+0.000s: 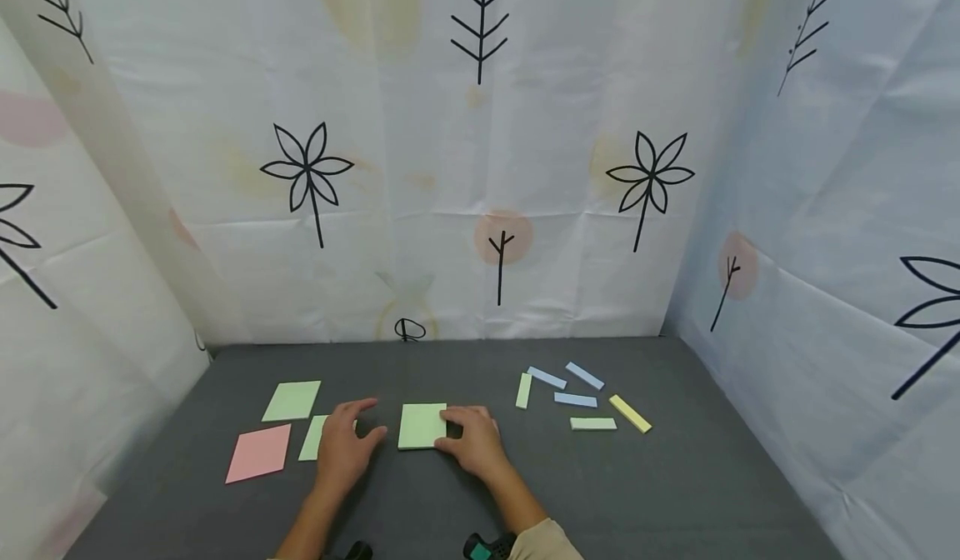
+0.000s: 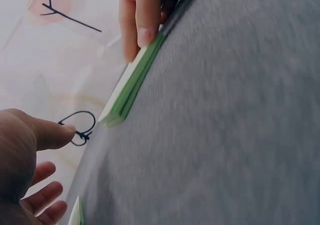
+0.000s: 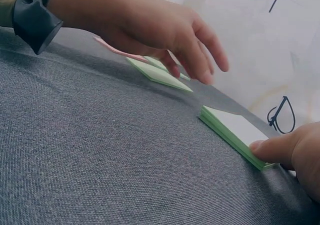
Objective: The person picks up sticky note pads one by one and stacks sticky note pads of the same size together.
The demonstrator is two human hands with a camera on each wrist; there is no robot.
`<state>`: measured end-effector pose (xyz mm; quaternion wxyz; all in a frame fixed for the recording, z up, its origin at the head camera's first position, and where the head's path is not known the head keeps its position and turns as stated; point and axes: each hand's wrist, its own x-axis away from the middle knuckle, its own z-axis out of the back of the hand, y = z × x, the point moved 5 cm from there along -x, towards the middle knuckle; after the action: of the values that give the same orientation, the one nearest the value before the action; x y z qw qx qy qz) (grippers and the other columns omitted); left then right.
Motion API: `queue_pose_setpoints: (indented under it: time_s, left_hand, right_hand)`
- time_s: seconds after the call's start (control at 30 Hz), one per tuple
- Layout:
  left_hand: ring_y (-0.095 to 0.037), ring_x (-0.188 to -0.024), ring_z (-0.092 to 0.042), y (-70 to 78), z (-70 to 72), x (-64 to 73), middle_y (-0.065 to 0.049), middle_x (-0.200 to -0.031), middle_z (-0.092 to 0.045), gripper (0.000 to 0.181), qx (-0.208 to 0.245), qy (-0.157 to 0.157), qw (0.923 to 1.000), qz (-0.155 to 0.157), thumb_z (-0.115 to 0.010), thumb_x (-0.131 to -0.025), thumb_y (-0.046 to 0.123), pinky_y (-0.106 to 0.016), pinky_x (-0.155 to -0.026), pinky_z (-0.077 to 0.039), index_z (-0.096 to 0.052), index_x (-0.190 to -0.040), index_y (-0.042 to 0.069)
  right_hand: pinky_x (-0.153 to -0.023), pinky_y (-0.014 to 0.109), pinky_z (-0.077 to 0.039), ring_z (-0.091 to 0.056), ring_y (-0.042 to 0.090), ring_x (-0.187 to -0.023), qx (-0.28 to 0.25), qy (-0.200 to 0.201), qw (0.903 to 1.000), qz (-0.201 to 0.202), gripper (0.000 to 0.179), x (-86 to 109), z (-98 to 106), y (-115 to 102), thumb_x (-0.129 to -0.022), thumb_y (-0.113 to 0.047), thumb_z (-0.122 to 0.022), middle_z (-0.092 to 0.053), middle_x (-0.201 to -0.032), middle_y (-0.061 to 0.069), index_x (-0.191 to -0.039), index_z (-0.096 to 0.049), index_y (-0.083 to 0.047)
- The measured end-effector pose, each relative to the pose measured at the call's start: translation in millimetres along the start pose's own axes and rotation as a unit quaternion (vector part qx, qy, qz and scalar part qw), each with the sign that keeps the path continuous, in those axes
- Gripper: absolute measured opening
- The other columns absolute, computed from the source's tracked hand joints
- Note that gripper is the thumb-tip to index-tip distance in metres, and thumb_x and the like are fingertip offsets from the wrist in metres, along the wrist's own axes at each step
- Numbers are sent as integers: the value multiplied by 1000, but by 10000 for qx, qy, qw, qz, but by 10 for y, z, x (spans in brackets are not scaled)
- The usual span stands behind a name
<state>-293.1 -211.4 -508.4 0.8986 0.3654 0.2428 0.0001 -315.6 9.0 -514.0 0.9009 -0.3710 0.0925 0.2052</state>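
Note:
A light green sticky note pad [image 1: 422, 425] lies flat on the dark grey table at the middle, looking like a thick stack in the right wrist view. My right hand [image 1: 477, 443] holds its right side, with the thumb at the near corner and the fingers along the edge. To the left, my left hand [image 1: 343, 450] hovers with fingers spread and loosely bent, touching nothing. Partly hidden behind it is another green sticky note pad [image 1: 310, 443]. Farther left lie a third green pad [image 1: 292, 400] and a pink sticky note pad [image 1: 258, 453].
On the right, narrow sticky strips lie scattered: several blue strips [image 1: 576, 399], two green ones [image 1: 592, 423] and a yellow strip [image 1: 630, 414]. Patterned fabric [image 1: 420, 277] hangs behind the table [image 1: 637, 493] and along both sides.

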Motion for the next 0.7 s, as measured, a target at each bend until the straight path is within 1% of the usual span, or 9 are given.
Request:
queue_pose_setpoints:
  time_s: [0.1,0.13,0.23,0.33,0.43,0.5,0.57,0.63,0.7]
  left_hand:
    - [-43,-111,-52,-59,52,-5,-20,-122,-58,48,-363,-38,9993,-2,-83,-74,11,-59,-89,-40,-68,-120,7]
    - [-45,-113,-50,-79,72,-3,-21,-124,-57,49,-524,-97,9986,55,-83,-74,13,-60,-90,-38,-67,-120,7]
    - [-49,-117,-46,-145,129,15,-21,-129,-54,52,-1008,-259,9942,286,-84,-73,18,-65,-92,-33,-67,-122,8]
    - [-51,-122,-39,-191,180,61,-24,-136,-48,58,-1423,-544,9863,627,-82,-74,27,-69,-95,-27,-63,-126,9]
    - [-52,-125,-35,-229,224,107,-27,-139,-42,63,-1616,-685,9807,857,-81,-75,32,-69,-97,-24,-60,-129,6]
    - [-51,-125,-33,-248,248,128,-29,-140,-40,66,-1668,-735,9788,937,-80,-75,35,-69,-97,-23,-59,-130,5]
    - [-52,-126,-32,-264,265,140,-31,-140,-38,68,-1664,-761,9785,951,-79,-75,36,-69,-96,-23,-58,-131,4]
    - [-52,-125,-33,-278,273,141,-31,-140,-38,68,-1670,-768,9790,878,-79,-75,37,-69,-96,-23,-58,-131,4]
    - [-52,-124,-34,-295,278,142,-32,-140,-38,68,-1686,-751,9797,785,-79,-75,37,-69,-95,-24,-58,-131,4]
  right_hand:
    - [-90,50,-37,-52,28,-113,5,-1,10000,-12,44,-5,1,3,-79,-23,-81,-65,-122,6,-120,-70,-9]
    - [-90,50,-37,-52,28,-113,1,-1,10000,-13,44,-7,-1,6,-79,-22,-81,-65,-122,6,-119,-70,-9]
    - [-90,50,-38,-52,28,-113,-26,12,10000,-36,44,-3,-4,3,-79,-21,-81,-65,-122,6,-119,-70,-8]
    - [-89,50,-38,-52,28,-112,-48,30,10000,-24,44,1,0,-5,-78,-21,-82,-66,-122,7,-119,-70,-8]
    - [-89,49,-38,-52,28,-112,-55,51,10000,19,44,-2,-1,-8,-78,-22,-82,-66,-121,6,-119,-71,-9]
    - [-89,50,-38,-52,28,-112,-99,88,9999,69,44,2,-3,-7,-79,-22,-81,-66,-121,6,-119,-70,-8]
    - [-87,50,-38,-52,28,-110,-120,175,9996,198,43,10,3,-13,-79,-21,-81,-67,-120,7,-119,-70,-7]
    - [-85,48,-39,-53,27,-108,-70,316,9988,373,42,25,19,-26,-80,-21,-80,-67,-118,7,-118,-70,-6]
    - [-83,47,-39,-53,27,-107,-55,392,9981,464,42,34,28,-31,-81,-21,-79,-67,-118,8,-118,-70,-5]
